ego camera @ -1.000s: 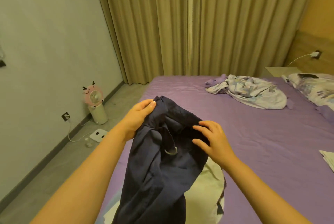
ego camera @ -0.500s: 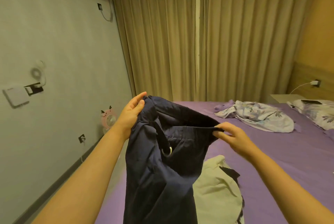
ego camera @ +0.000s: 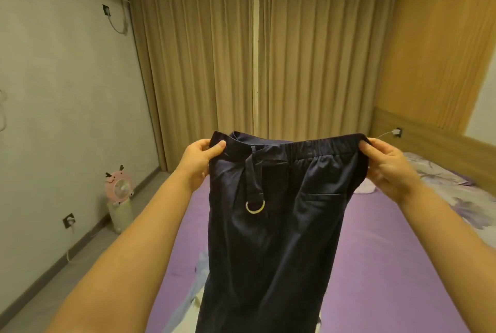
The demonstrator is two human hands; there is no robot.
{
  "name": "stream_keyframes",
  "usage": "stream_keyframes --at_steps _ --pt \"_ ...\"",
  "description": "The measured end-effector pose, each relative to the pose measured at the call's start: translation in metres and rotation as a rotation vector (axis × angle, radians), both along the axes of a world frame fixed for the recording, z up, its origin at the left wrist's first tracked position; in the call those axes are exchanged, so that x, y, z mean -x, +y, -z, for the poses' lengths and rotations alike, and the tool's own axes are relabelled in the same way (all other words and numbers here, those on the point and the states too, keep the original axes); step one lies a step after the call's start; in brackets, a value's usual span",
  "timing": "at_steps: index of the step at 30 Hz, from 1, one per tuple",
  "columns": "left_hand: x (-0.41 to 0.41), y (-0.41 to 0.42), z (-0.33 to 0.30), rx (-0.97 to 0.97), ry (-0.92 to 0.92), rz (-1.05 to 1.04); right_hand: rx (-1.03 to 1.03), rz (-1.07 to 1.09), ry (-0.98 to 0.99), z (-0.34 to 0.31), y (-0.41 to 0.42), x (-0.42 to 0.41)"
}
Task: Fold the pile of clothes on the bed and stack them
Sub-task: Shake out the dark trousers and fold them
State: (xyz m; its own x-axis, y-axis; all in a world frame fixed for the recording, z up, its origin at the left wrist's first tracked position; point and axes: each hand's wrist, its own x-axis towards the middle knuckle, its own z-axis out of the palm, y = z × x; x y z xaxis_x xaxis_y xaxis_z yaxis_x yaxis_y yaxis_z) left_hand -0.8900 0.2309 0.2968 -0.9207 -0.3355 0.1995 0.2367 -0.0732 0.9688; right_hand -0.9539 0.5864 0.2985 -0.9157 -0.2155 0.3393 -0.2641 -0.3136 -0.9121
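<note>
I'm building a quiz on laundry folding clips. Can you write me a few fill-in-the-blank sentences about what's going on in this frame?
1. Both hands hold up a pair of dark navy ____.
2. The left hand and the right hand grip the garment by its ____.
3. A metal ____ hangs from a strap on the front.
4. The bed sheet is ____ in colour.

Missing words: trousers; waistband; ring; purple

The trousers (ego camera: 271, 225) are dark navy, with an elastic waistband, a strap ending in a metal D-ring near the front, and a welt pocket on the right side. They hang upright in the air above the bed (ego camera: 375, 265), the waistband stretched level at the top, the legs dropping straight down out of view. Pale clothes (ego camera: 188, 303) lie crumpled on the purple sheet just behind the hanging legs.
</note>
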Motion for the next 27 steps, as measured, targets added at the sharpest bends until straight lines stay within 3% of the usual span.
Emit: stream_keyframes --at_steps 6,11,20,27 --pt "0.019 0.064 -0.017 0.003 -0.020 0.201 -0.029 0.170 0.030 -0.016 0.072 -0.006" --pt "0.029 0.125 -0.021 0.047 -0.194 0.429 -0.085 0.192 0.025 -0.008 0.131 -0.004" --pt "0.066 0.270 -0.020 -0.027 -0.191 0.334 -0.178 0.221 -0.001 0.001 0.248 0.009" --pt "0.073 0.380 -0.026 -0.084 -0.147 0.291 -0.495 0.384 0.073 0.003 0.316 0.013"
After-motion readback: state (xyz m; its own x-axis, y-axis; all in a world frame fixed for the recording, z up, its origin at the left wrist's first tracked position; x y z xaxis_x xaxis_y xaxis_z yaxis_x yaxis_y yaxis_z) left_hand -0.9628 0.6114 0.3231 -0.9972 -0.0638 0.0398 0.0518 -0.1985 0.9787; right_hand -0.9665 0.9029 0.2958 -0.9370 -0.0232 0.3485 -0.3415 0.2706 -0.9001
